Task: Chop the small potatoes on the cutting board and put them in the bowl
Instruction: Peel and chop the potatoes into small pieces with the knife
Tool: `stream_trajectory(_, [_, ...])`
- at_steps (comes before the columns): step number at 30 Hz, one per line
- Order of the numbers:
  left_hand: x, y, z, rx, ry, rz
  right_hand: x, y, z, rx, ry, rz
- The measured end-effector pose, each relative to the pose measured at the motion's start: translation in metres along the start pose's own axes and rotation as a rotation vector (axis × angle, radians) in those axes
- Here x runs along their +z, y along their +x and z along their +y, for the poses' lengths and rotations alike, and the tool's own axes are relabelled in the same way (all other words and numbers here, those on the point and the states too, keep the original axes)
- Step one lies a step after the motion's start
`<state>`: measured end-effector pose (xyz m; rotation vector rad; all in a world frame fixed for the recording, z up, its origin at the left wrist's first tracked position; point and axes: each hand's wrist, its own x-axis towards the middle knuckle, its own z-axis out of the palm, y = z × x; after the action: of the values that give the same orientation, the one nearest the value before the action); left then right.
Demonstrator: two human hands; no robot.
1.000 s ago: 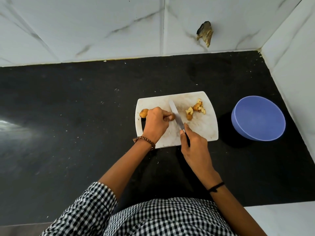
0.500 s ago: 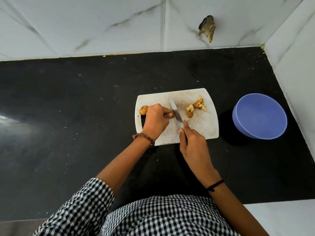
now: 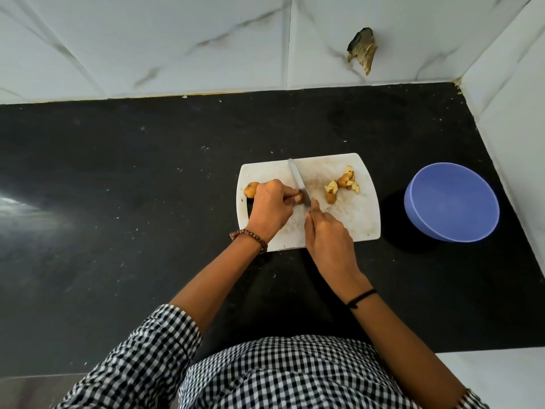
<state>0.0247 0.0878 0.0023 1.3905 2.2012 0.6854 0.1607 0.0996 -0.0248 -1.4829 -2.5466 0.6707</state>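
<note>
A white cutting board (image 3: 354,219) lies on the black counter. My left hand (image 3: 271,209) pins a small potato (image 3: 298,198) under its fingertips near the board's middle. My right hand (image 3: 328,234) grips a knife (image 3: 298,180) whose blade rests against that potato, tip pointing away from me. A whole small potato (image 3: 250,189) lies at the board's left edge, partly behind my left hand. Several chopped potato pieces (image 3: 342,184) sit on the board's right part. The blue bowl (image 3: 451,202) stands to the right of the board, with nothing visible in it.
The black counter (image 3: 132,202) stretches wide to the left. White marble-look walls close it in at the back and on the right, just beyond the bowl. A hole in the back wall (image 3: 362,51) holds stuffed material.
The knife blade has shifted slightly forward over the held potato. Both hands stay in the same place on the board; the view has shifted slightly.
</note>
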Motion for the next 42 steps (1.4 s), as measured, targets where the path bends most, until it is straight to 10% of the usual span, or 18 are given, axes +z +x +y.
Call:
stream_trajectory(25, [0.015,0.0,-0.007,-0.084,-0.105,0.076,-0.037,-0.081,0.029,-0.01,-0.16,-0.117])
stream_trajectory(42, [0.017,0.004,-0.016,-0.12,-0.228,0.055,-0.03,-0.041,0.014,-0.056,0.218,0.106])
